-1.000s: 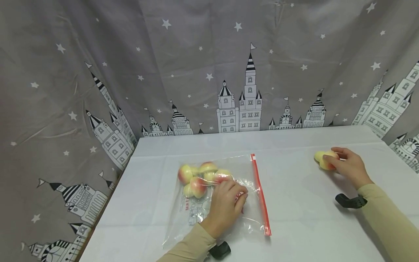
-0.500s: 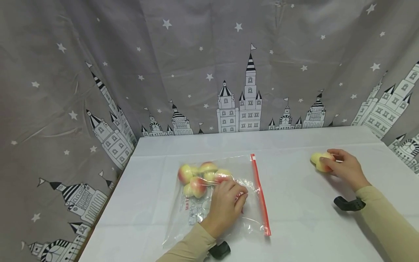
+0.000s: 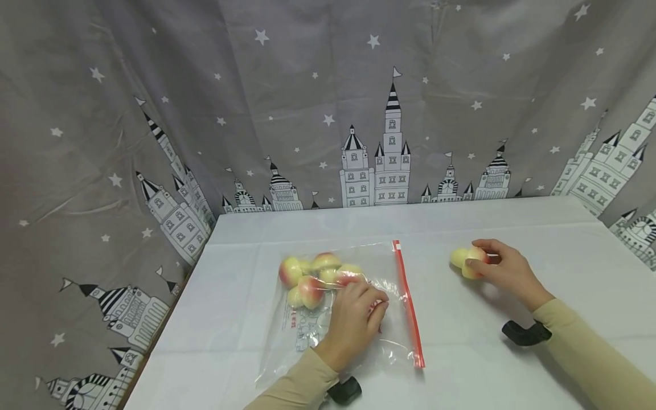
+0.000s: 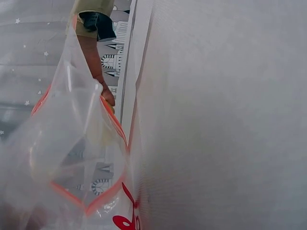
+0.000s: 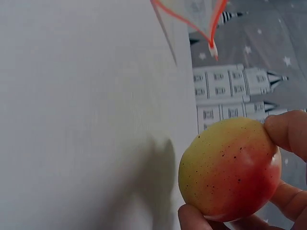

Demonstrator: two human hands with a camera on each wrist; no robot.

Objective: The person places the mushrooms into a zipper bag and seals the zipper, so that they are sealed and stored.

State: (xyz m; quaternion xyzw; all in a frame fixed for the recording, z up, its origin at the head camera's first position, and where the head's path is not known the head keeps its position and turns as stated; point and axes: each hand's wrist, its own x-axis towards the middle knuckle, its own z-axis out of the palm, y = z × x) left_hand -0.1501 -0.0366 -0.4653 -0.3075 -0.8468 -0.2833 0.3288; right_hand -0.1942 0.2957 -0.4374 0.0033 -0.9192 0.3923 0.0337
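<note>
In the head view, a clear zip bag (image 3: 287, 341) with a red strip lies on the white table, holding several yellow-and-red pears (image 3: 310, 293) at its far left end. My left hand (image 3: 353, 319) pinches the bag's upper film near the middle; the left wrist view has the bag mouth (image 4: 69, 194) gaping, its red edges apart, while the left fingertips are hardly visible there. My right hand (image 3: 509, 273) grips another pear (image 3: 474, 262) above the table, right of the bag. In the right wrist view, fingers and thumb hold this speckled pear (image 5: 230, 167) around its sides.
The white table (image 3: 441, 336) meets a grey curtain (image 3: 287, 74) with castles and stars along its back and left edges. A dark wrist mount sits on each sleeve (image 3: 594, 347). The bag's red strip (image 3: 410, 313) faces the right hand.
My right hand has carried the pear left across the table, closer to the bag. The left hand and the bag have stayed in place.
</note>
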